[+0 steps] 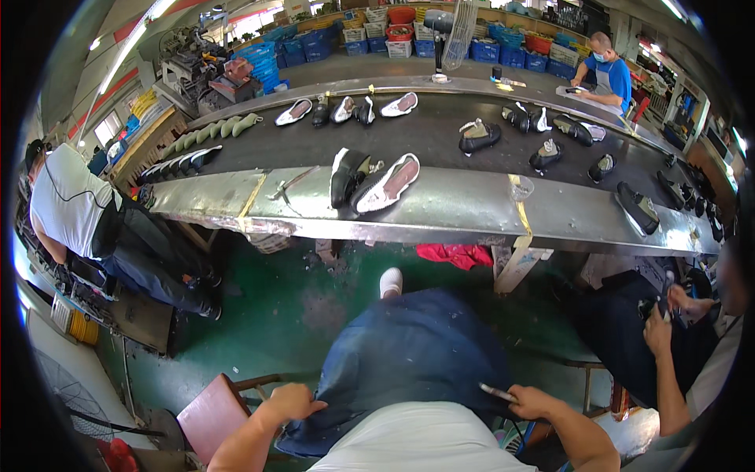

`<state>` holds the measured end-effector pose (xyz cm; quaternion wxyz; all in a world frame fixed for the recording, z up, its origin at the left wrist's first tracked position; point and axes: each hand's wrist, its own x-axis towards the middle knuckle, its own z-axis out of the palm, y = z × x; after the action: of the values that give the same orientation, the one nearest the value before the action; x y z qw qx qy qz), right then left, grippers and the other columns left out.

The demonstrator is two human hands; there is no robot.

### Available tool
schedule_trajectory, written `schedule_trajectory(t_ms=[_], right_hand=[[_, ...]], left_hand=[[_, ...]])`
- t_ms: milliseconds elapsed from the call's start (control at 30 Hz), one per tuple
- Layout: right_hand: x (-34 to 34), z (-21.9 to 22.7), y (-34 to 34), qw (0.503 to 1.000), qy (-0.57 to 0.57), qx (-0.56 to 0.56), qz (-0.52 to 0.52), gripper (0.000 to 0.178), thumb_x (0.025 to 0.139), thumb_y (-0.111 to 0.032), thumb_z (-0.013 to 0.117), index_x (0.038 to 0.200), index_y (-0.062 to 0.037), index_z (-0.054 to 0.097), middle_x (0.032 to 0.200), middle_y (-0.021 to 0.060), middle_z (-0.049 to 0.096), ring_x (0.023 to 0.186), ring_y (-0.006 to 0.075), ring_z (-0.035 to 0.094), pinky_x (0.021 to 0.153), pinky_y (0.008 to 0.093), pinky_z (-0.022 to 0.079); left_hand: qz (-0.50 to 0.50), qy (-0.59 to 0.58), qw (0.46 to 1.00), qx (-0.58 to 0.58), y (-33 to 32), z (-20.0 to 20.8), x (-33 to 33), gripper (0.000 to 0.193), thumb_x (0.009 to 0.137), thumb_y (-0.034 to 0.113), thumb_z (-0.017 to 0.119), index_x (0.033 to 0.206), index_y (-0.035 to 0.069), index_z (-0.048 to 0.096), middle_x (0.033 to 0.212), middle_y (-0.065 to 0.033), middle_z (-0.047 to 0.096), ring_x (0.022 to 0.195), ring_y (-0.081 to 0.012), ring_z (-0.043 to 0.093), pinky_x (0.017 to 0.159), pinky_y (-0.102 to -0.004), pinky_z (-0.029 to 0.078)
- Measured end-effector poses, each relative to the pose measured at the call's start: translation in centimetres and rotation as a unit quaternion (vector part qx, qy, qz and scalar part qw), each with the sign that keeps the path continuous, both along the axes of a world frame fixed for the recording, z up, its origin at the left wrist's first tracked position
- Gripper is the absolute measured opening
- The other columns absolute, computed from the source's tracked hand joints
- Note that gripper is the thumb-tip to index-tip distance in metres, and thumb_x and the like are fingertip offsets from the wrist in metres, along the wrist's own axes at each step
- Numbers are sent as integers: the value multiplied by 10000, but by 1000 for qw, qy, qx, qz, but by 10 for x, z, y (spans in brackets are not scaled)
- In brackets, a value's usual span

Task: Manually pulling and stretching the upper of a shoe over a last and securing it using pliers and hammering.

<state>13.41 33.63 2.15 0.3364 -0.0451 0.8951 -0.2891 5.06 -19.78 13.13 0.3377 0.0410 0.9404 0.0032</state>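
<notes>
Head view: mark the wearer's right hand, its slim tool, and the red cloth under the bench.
Right hand [535, 401], head view, on its back.
Slim tool [497, 392], head view, mid-shaft.
Red cloth [458, 256], head view, its middle.

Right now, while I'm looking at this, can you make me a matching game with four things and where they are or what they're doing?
Things:
1. Right hand
2. Left hand
3. Red cloth
4. Fan

Clues:
A. Below the bench's near edge
B. On the bench's far side
C. Holding a slim tool
D. Near the pinkish seat

Right pairs: 1-C, 2-D, 3-A, 4-B
</notes>
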Motion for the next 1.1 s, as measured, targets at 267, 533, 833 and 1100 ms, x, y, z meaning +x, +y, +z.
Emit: schedule_trajectory(t_ms=[267, 533, 833, 1100], right_hand=[[34, -28, 4, 991, -1, -17, -133, 619, 801, -382, 766, 1229, 14, 559, 1006, 221, 697, 967, 374, 684, 856, 431, 532], [16, -4, -3, 929, 56, -233, -283, 468, 901, -289, 716, 1250, -23, 553, 962, 120, 690, 874, 210, 668, 789, 357, 552], [-65, -6, -41, 876, -110, -305, -357, 328, 951, -268, 664, 1175, -51, 561, 808, 32, 589, 614, 93, 516, 521, 252, 442], [-63, -26, -45, 829, -150, -316, -437, 348, 927, -213, 702, 1183, -42, 542, 847, 41, 617, 642, 102, 562, 516, 249, 450]], left_hand=[[-61, 432, 835, 334, 86, -6, -232, 707, 870, 291, 720, 1381, -87, 409, 1316, -330, 516, 1223, -464, 512, 1049, -475, 426], [84, 447, 882, 120, 181, 22, -351, 774, 835, 586, 682, 1209, -57, 470, 1223, -280, 582, 1156, -426, 590, 992, -515, 458], [98, 356, 861, 350, 141, 18, -381, 616, 827, 488, 751, 922, -119, 705, 785, -226, 707, 755, -263, 703, 708, -410, 520], [65, 234, 850, 467, 119, -87, -103, 758, 770, 160, 795, 1402, -85, 458, 1188, -235, 622, 1122, -280, 609, 1011, -412, 464]])
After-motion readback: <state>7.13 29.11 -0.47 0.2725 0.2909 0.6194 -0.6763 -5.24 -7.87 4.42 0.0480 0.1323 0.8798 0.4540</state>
